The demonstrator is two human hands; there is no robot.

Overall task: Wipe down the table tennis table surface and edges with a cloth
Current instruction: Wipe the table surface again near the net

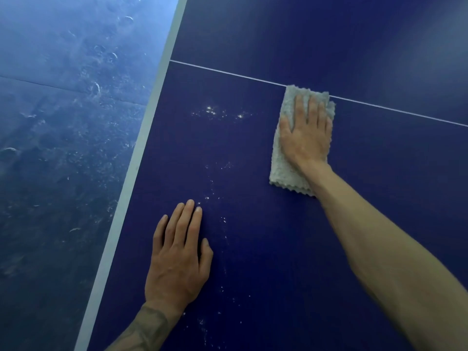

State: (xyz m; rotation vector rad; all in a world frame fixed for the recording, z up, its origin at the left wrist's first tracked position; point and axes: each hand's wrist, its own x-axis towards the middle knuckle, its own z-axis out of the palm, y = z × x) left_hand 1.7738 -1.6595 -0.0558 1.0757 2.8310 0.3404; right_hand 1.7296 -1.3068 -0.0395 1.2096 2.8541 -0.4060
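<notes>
Wiping surface: right hand (pixel 306 133) flat on cloth (pixel 279 171) at line (pixel 228 73), left hand (pixel 177 254) flat on table (pixel 266 262); I'd sweep toward specks (pixel 212 111) next.

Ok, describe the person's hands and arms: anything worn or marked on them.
No gloves, rings or watch on the left hand or right hand. Both forearms are bare, no sleeves in view. A dark tattoo marks the left forearm near the wrist.

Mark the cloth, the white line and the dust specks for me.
cloth (pixel 279 171): head view, its bare lower part.
white line (pixel 228 72): head view, the stretch left of the cloth.
dust specks (pixel 211 111): head view, the brightest cluster.
</notes>
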